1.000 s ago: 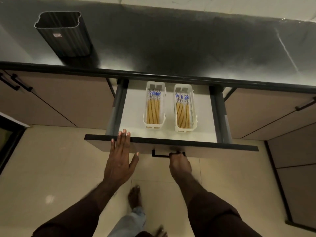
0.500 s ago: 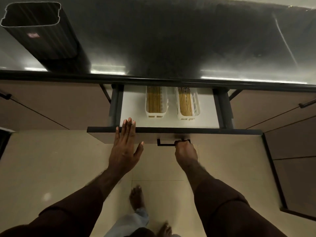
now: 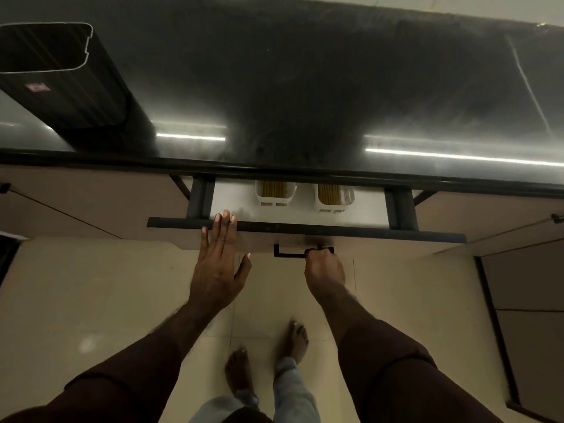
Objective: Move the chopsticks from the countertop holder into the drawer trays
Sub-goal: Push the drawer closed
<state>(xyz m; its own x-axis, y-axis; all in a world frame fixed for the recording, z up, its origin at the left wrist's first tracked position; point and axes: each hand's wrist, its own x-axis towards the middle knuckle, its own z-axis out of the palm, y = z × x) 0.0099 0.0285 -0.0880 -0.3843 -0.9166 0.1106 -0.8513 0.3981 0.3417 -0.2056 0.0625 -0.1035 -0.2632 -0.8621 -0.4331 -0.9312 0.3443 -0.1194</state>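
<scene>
Below the dark glossy bench (image 3: 305, 87), bamboo chopsticks (image 3: 274, 189) fill two white slotted trays (image 3: 334, 206) in the nearly closed drawer (image 3: 305, 232). At 10 o'clock, black ribbed holder (image 3: 61, 83) looks empty. Left hand (image 3: 218, 257) flat, fingers spread, on the front; right hand (image 3: 325, 267) fisted around black handle (image 3: 288, 254). Transfer looks done; only closing remains.

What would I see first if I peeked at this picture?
Two hands at a nearly shut drawer: the left hand flat on its front, the right hand gripping the black handle. Inside sit two white trays of chopsticks, and a tall black holder stands on the countertop, far left.
</scene>
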